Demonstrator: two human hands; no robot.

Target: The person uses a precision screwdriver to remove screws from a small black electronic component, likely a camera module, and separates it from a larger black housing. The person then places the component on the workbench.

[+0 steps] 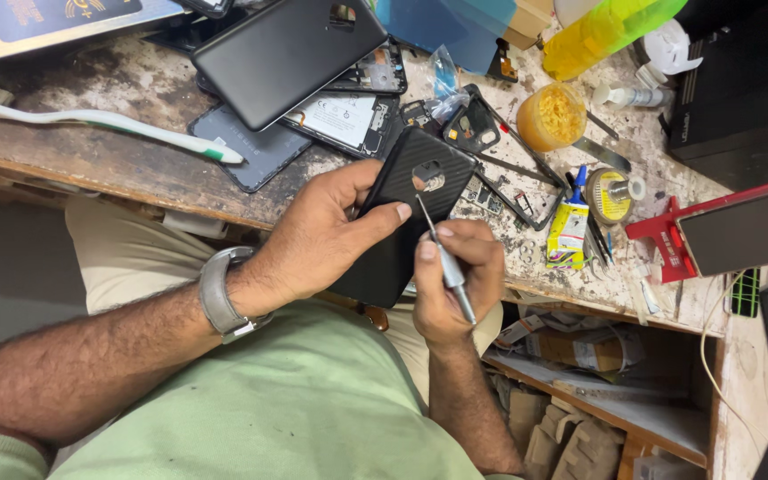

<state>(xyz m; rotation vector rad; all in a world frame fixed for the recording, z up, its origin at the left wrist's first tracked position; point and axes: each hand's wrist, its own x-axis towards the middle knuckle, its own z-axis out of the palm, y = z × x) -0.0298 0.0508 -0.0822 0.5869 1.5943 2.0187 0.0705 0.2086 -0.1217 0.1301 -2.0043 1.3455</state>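
My left hand grasps a black phone, back side up, just over the front edge of the workbench. My right hand is clenched around a thin metal tool, and its tip is at the camera opening of the phone. A yellow glue tube lies near on the bench, to the right.

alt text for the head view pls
The left hand holds a black phone back-side up while the right hand points a thin metal tool at its camera opening, above a cluttered workbench of phone parts.
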